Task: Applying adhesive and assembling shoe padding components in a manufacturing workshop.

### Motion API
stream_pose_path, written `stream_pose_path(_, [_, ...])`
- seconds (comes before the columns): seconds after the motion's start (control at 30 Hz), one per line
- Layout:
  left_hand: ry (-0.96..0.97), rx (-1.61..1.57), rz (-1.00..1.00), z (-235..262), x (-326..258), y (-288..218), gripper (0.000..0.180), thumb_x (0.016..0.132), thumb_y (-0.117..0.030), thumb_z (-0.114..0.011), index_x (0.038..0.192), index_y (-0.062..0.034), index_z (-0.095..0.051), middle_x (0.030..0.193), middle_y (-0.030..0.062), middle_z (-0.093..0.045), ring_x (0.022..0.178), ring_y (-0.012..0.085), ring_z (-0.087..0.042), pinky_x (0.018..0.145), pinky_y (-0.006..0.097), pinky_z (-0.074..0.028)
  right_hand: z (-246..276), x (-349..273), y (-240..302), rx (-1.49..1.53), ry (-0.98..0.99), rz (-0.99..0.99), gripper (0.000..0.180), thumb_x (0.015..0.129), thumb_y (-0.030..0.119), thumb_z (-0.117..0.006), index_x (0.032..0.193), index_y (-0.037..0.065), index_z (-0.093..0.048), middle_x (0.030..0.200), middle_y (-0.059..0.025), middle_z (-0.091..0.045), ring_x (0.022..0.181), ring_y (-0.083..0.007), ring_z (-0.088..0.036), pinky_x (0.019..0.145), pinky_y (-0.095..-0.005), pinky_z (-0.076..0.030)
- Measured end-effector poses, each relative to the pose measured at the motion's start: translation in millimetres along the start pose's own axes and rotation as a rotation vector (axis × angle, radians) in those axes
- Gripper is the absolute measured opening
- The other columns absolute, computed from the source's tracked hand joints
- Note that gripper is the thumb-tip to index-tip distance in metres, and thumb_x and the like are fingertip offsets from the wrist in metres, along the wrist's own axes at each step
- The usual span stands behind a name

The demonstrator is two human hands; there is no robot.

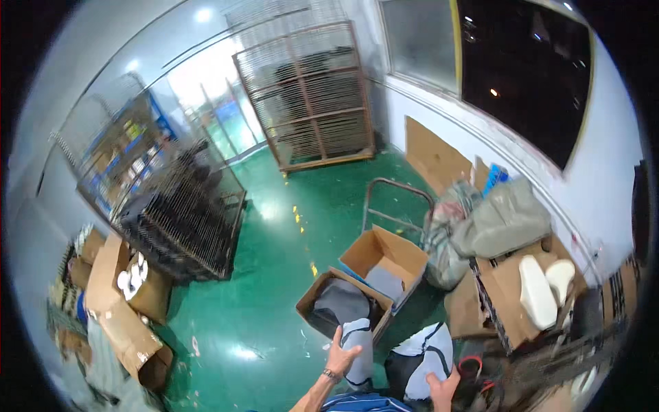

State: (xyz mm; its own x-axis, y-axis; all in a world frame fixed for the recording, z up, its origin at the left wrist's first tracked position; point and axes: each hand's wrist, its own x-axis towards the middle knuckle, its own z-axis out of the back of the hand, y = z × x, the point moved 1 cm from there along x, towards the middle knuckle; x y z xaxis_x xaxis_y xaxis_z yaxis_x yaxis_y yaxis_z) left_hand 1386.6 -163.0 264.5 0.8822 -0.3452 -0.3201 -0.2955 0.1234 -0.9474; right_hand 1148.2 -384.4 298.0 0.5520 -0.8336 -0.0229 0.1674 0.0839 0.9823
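While both hands worked low in the head view, each had its own soft-looking piece. L hand [338,358] pinched the pale grey piece [358,374] along its L edge, thumb across the face, some fingers hidden; prob a side grip to keep it from flopping. It stood lengthwise over the near part of the L box [312,296] as seen; can't tell if touching. R hand [443,386] pinched the black-and-white piece [420,374] at its near R edge, thumb on top, fingers tucked out of sight beneath; edge hold prob left most of the face uncovered. The two pieces were apart, abt level w/ each other

L box held a dark grey piece [341,302], bunched, prob bc it was pliable. R box [395,247] sat right alongside, open too, w/ a grey sheet [384,281] lying low inside; both prob set there for easy reach. Beyond: tube handle [398,183] of a trolley, grey sack [504,220] nr the R wall, prob there to leave floor free. White parts [539,292] lay on cardboard, R side
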Motion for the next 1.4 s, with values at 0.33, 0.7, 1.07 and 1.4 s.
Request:
stream_pose_path(0.33, [0.352, 0.089, -0.039, -102, -16, 0, 0.086, 0.080, 0.004, -0.063, 0.160, -0.0024, -0.031, 0.161, 0.0156, -0.037, 0.142, 0.0270, -0.041, 0.117, 0.038, -0.034, 81, -95, -14, -0.158, -0.330, -0.364, 0.051, 0.071, 0.024, -0.076, 0.113, -0.002, -0.065, 0.101, -0.0225, -0.067, 0.093, -0.0385, -0.067, 0.083, -0.0426, -0.053])
stream_pose_path(0.7, [1.243, 0.227, 0.019, -185, -44, 37, 0.089, 0.085, -0.009, -0.075, 0.162, -0.0101, -0.030, 0.161, 0.0118, -0.036, 0.139, 0.0280, -0.043, 0.117, 0.045, -0.034, 49, -325, -9, 0.114, -1.301, -0.588, 0.049, 0.071, 0.011, -0.076, 0.118, 0.000, -0.069, 0.102, -0.0110, -0.073, 0.096, -0.0187, -0.066, 0.088, -0.0325, -0.051])
stream_pose_path(1.07, [1.681, 0.221, 0.004, -276, -188, 20, 0.101, 0.081, -0.024, -0.085, 0.162, -0.0049, -0.028, 0.162, 0.0112, -0.035, 0.144, 0.0253, -0.039, 0.119, 0.041, -0.030, 64, -453, -37, 0.227, -2.032, -0.629, 0.042, 0.073, 0.013, -0.076, 0.112, -0.003, -0.071, 0.101, -0.0081, -0.074, 0.087, -0.0183, -0.068, 0.081, -0.0325, -0.054])
stream_pose_path(1.4, [1.889, 0.129, 0.064, -402, -411, 42, 0.090, 0.083, -0.010, -0.069, 0.162, -0.0042, -0.026, 0.155, 0.0157, -0.044, 0.137, 0.0305, -0.048, 0.117, 0.044, -0.036, 196, -549, -90, 0.401, -2.244, -0.600, 0.042, 0.071, 0.016, -0.078, 0.108, -0.004, -0.072, 0.099, -0.0091, -0.075, 0.085, -0.0205, -0.069, 0.080, -0.0345, -0.054])
